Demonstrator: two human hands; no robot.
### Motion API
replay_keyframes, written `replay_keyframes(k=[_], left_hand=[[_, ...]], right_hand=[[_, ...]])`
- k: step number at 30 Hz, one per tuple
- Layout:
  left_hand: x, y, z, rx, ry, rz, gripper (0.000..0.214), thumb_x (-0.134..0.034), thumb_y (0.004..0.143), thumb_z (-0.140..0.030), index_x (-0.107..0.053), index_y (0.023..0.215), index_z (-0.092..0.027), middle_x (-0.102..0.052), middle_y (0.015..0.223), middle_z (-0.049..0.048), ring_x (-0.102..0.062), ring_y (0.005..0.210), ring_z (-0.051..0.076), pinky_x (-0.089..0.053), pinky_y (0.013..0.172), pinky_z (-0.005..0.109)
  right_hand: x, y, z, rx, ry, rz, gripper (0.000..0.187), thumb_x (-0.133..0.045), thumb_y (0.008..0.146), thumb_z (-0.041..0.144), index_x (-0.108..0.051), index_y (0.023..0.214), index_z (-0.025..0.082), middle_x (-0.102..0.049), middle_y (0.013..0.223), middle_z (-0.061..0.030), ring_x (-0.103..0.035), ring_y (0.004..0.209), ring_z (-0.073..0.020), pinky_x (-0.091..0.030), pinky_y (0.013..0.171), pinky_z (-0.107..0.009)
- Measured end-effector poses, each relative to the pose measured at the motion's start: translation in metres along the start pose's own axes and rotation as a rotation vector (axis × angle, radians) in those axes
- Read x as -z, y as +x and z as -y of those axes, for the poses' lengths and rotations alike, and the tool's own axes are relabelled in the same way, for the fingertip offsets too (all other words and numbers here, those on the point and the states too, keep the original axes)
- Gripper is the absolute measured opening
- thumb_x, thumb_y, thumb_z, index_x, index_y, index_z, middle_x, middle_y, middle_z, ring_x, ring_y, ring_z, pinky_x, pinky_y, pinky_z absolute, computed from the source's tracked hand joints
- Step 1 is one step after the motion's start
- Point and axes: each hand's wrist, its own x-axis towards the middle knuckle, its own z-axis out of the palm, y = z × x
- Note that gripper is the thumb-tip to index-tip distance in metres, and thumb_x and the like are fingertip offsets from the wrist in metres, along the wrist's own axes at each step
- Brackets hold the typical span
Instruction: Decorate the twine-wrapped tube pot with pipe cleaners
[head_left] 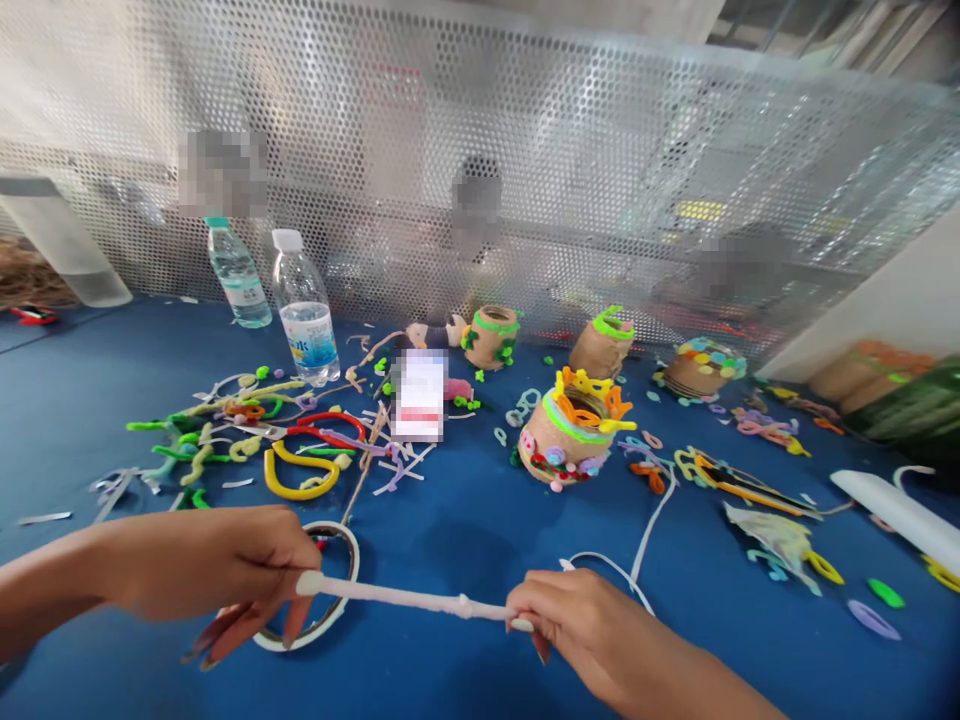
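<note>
Thing in hand: We see a white fuzzy pipe-cleaner stem stretched straight in the lower centre of the frame, held up over the blue tabletop.
Long axis: It runs nearly left to right across the frame, sloping slightly down toward the lower right. Its rounded left tip points to the left edge, and its right end disappears into a grip.
Left hand: Our left hand sits at the lower left. Its fingers are closed, with thumb and forefinger pinching the stem just behind the left tip and the other fingers pointing down.
Right hand: Our right hand sits at the lower centre-right, its fingers closed in a pinch on the right end.
Stem and fingers: Both hands touch the stem, so neither is nearer. The free span lies between them, to the right of the left fingers and to the left of the right fingers. A small bump on the stem sits closer to the right hand.
Underneath: A white ring-shaped tape roll lies on the tabletop, partly hidden by the left fingers. We cannot tell whether the stem touches it.
Beyond: A twine-wrapped jar trimmed with coloured loops stands above and to the right, well apart from the hands. Loose coloured pipe-cleaner pieces lie scattered at the upper left.
</note>
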Motion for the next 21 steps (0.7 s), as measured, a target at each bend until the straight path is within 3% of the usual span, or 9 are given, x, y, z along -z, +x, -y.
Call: replay_keyframes(k=[2, 3, 8, 13, 18, 21], left_hand=[[0.006, 0.001, 0.005, 0.106, -0.097, 0.24, 0.03, -0.042, 0.076, -0.028, -0.072, 0.074, -0.022, -0.051, 0.045, -0.0044, -0.044, 0.038, 0.01, -0.042, 0.048, 0.021], [0.008, 0.003, 0.007, 0.136, -0.139, 0.292, 0.031, -0.041, 0.076, -0.026, -0.071, 0.076, -0.021, -0.049, 0.045, -0.0047, -0.042, 0.039, 0.009, -0.041, 0.049, 0.02], [0.019, 0.013, 0.008, 0.115, -0.187, 0.282, 0.027, -0.046, 0.077, -0.029, -0.069, 0.067, -0.018, -0.043, 0.039, -0.0054, -0.034, 0.036, 0.008, -0.033, 0.046, 0.02], [0.027, 0.019, 0.014, 0.091, -0.174, 0.258, 0.027, -0.05, 0.079, -0.032, -0.07, 0.066, -0.019, -0.045, 0.041, -0.0046, -0.035, 0.039, 0.009, -0.032, 0.046, 0.019], [0.039, 0.014, 0.03, 0.064, -0.153, 0.213, 0.034, -0.054, 0.08, -0.041, -0.072, 0.066, -0.017, -0.06, 0.058, -0.0002, -0.047, 0.052, 0.009, -0.036, 0.053, 0.017], [0.042, 0.012, 0.038, 0.039, -0.141, 0.19, 0.036, -0.054, 0.078, -0.045, -0.072, 0.066, -0.016, -0.056, 0.053, -0.0024, -0.043, 0.049, 0.007, -0.031, 0.05, 0.014]], right_hand=[[0.001, 0.0, -0.004, -0.021, 0.028, 0.006, 0.025, -0.036, 0.092, 0.011, -0.059, 0.086, 0.02, -0.064, 0.08, -0.0016, -0.058, 0.074, -0.014, -0.042, 0.069, -0.022], [0.002, 0.0, -0.006, -0.031, 0.047, 0.001, 0.025, -0.036, 0.093, 0.012, -0.059, 0.087, 0.019, -0.064, 0.079, -0.0016, -0.059, 0.073, -0.0139, -0.042, 0.068, -0.022], [0.004, 0.005, -0.016, -0.089, 0.156, -0.04, 0.03, -0.033, 0.097, 0.021, -0.059, 0.084, 0.018, -0.062, 0.069, -0.0017, -0.057, 0.063, -0.0131, -0.041, 0.061, -0.022], [0.009, 0.008, -0.022, -0.133, 0.243, -0.034, 0.033, -0.034, 0.098, 0.031, -0.063, 0.085, 0.019, -0.063, 0.067, -0.0014, -0.058, 0.066, -0.0144, -0.042, 0.066, -0.024], [0.013, -0.003, -0.022, -0.189, 0.272, -0.005, 0.036, -0.035, 0.098, 0.035, -0.065, 0.085, 0.019, -0.066, 0.068, -0.0017, -0.057, 0.063, -0.0136, -0.044, 0.066, -0.024], [0.013, -0.007, -0.019, -0.215, 0.34, 0.002, 0.038, -0.032, 0.098, 0.04, -0.063, 0.091, 0.02, -0.066, 0.07, -0.0021, -0.057, 0.058, -0.0131, -0.046, 0.061, -0.024]])
